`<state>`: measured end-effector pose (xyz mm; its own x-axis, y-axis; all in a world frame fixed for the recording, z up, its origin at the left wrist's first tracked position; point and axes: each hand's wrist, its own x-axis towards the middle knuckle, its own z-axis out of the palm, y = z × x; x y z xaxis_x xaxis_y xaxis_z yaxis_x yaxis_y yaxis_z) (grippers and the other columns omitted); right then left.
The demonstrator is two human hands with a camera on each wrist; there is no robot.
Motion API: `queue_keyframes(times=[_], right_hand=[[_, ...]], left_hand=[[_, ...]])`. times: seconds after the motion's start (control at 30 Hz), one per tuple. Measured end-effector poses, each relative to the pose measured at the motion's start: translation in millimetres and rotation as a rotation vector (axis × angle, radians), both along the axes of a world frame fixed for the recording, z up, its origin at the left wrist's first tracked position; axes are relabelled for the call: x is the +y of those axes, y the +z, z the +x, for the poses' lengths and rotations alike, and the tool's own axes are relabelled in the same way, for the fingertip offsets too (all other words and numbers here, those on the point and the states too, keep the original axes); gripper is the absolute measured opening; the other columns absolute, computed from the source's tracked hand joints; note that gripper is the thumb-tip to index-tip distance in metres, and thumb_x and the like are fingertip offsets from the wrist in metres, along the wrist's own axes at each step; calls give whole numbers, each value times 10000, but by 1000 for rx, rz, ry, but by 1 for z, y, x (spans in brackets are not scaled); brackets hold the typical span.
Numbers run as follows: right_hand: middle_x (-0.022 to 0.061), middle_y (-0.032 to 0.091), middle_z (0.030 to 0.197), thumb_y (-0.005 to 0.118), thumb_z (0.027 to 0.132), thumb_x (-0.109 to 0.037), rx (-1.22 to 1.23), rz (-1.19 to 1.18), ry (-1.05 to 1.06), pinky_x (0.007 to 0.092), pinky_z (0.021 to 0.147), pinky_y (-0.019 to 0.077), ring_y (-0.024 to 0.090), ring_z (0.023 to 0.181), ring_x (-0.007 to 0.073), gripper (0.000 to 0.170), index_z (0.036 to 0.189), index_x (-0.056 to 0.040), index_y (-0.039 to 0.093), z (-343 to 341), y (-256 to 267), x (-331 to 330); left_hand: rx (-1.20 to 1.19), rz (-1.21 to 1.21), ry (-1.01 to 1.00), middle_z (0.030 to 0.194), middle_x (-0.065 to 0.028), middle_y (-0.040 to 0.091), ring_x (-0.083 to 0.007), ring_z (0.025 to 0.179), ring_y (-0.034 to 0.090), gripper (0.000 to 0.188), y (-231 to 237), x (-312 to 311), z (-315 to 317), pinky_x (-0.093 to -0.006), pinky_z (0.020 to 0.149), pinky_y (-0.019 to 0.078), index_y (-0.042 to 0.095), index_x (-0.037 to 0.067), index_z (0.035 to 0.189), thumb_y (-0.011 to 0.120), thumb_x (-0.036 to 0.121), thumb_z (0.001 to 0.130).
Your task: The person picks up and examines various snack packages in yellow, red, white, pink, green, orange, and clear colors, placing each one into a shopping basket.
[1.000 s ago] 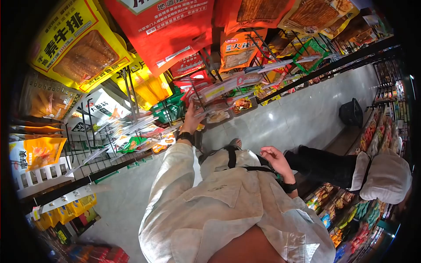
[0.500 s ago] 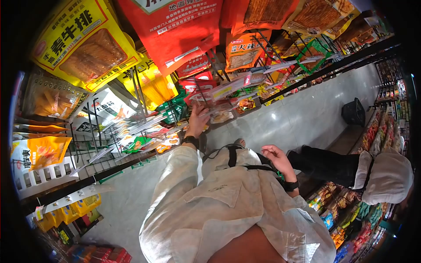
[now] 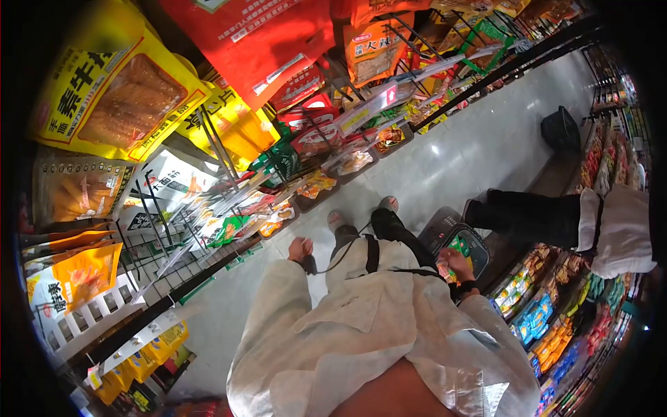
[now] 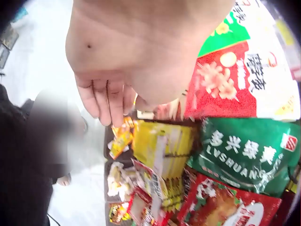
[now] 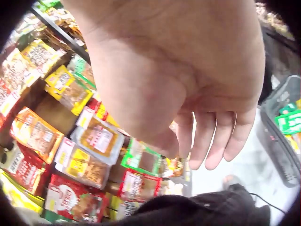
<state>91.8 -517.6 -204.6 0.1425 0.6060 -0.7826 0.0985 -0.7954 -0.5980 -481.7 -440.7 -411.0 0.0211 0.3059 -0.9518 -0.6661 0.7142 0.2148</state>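
My left hand (image 3: 300, 249) hangs in front of the shelf, away from the packets, its fingers loosely bent and nothing in them. In the left wrist view a green snack bag (image 4: 247, 155) and a red and white packet (image 4: 223, 80) hang beyond that hand. On the other side my right hand (image 3: 455, 264) is low by my hip, overlapping a dark shopping basket (image 3: 432, 226) in the head view. Its relaxed fingers (image 5: 202, 141) hold nothing in the right wrist view. Green packets (image 5: 289, 122) lie inside the basket.
Hooks with large red (image 3: 257, 48) and yellow bags (image 3: 125, 90) line the shelf ahead. Small trays (image 3: 351, 165) of snacks edge it. A person in dark trousers (image 3: 535, 219) stands at the right, beside more snack racks. Another dark basket (image 3: 560, 129) is on the floor farther along.
My left hand has drawn back from the snack tray at the shelf edge toward my body. The basket beside my right hand and both my feet have come into view.
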Motion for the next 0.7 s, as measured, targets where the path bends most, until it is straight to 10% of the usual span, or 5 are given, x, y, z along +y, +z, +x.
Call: queue_keyframes(times=[0.13, 0.2, 0.53, 0.63, 0.7], right_hand=[[147, 704, 909, 580, 880, -160, -400, 390, 585, 371, 708, 529, 685, 796, 288, 180, 996, -75, 689, 33, -78, -131], [178, 693, 944, 579, 866, -216, -257, 188, 406, 402, 754, 519, 675, 860, 329, 220, 986, -73, 695, 39, -99, -181], [165, 681, 949, 590, 830, -239, -687, 480, 944, 441, 789, 517, 648, 929, 360, 221, 924, -66, 691, 44, -103, -157], [80, 669, 867, 633, 886, -137, 51, 202, -46, 322, 673, 529, 645, 774, 174, 121, 960, -45, 658, 51, -141, -145], [53, 635, 780, 607, 918, -145, 226, 270, -200, 297, 616, 511, 610, 692, 157, 116, 927, -36, 647, 42, -126, -141]], left_hand=[[81, -215, 91, 1003, -108, 644, -247, 800, 609, 235, 18, -70, -10, -374, 748, 506, 532, 63, 1092, 476, 196, 906], [126, -235, 125, 1017, -102, 642, -243, 810, 611, 246, 35, -84, -5, -372, 755, 508, 532, 67, 1103, 477, 204, 906], [117, 96, -46, 963, -90, 636, -220, 845, 630, 263, 54, -103, 34, -359, 763, 514, 563, 63, 1074, 544, 255, 894], [149, 212, -237, 1003, -89, 654, -218, 874, 635, 326, 61, -126, 45, -364, 788, 511, 575, 86, 1148, 546, 299, 903], [207, 154, -270, 1020, -98, 663, -220, 892, 637, 337, 87, -143, 61, -365, 805, 508, 580, 81, 1166, 542, 296, 909]])
